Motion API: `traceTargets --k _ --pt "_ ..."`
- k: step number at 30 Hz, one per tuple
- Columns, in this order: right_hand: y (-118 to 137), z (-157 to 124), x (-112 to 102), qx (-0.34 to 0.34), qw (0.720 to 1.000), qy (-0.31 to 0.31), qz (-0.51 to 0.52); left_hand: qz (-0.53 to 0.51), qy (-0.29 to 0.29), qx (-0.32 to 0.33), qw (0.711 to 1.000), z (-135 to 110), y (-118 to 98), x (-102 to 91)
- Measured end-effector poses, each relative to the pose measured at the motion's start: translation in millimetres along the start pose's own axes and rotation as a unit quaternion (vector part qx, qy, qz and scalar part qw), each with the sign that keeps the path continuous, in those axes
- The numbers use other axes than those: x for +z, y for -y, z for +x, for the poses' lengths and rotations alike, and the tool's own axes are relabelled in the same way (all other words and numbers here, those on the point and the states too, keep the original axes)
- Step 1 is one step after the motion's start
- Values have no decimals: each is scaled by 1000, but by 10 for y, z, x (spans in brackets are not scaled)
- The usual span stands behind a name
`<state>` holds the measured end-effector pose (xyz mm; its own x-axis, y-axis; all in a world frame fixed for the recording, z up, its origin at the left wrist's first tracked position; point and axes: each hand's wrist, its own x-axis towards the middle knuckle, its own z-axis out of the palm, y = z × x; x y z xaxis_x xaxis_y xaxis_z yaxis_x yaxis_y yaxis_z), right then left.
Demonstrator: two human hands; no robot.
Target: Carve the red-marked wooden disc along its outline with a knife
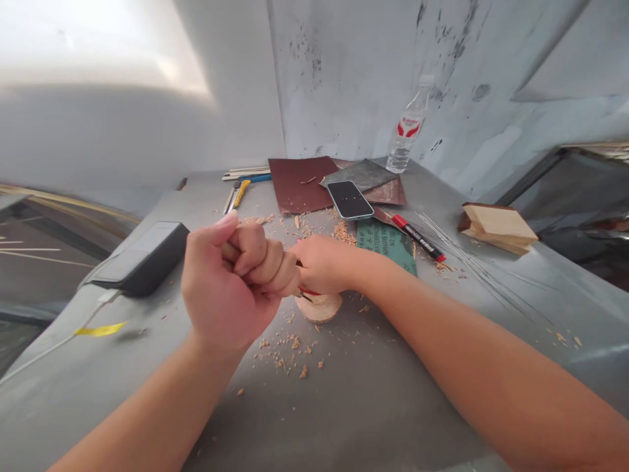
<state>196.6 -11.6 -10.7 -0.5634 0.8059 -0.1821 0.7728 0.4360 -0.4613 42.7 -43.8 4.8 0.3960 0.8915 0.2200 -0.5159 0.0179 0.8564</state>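
Observation:
My left hand (236, 275) is closed in a fist round a wooden tool handle, of which only the butt end shows by my thumb. My right hand (322, 263) is closed too, pressed against the left fist's knuckles and over the tool's front part, where a bit of red shows. Just under my right hand lies a small round piece of pale wood (319, 308) on the grey table (373, 393). The tool's tip is hidden between the hands and the wood. Wood shavings (287, 351) are scattered in front of the piece.
A dark box (145, 259) with a white cable lies at the left. Behind the hands are a phone (350, 199), sandpaper sheets (299, 183), a red-and-black marker (417, 237), a utility knife (239, 194) and a water bottle (407, 128). Wood blocks (496, 226) sit at the right.

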Motion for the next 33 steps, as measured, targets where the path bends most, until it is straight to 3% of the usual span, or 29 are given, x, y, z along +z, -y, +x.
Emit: traceTargets --k 10,21,29,33 --pt "-39 32 49 -1 1000 -1 24 49 50 -3 998 -10 31 21" --pt "-99 72 117 19 999 -16 46 43 69 58 995 -24 14 64" --pt "135 -22 -24 67 994 9 81 81 128 38 988 -64 -45 9" --pt "131 -21 -32 41 997 6 72 99 127 29 987 -64 -52 -36"
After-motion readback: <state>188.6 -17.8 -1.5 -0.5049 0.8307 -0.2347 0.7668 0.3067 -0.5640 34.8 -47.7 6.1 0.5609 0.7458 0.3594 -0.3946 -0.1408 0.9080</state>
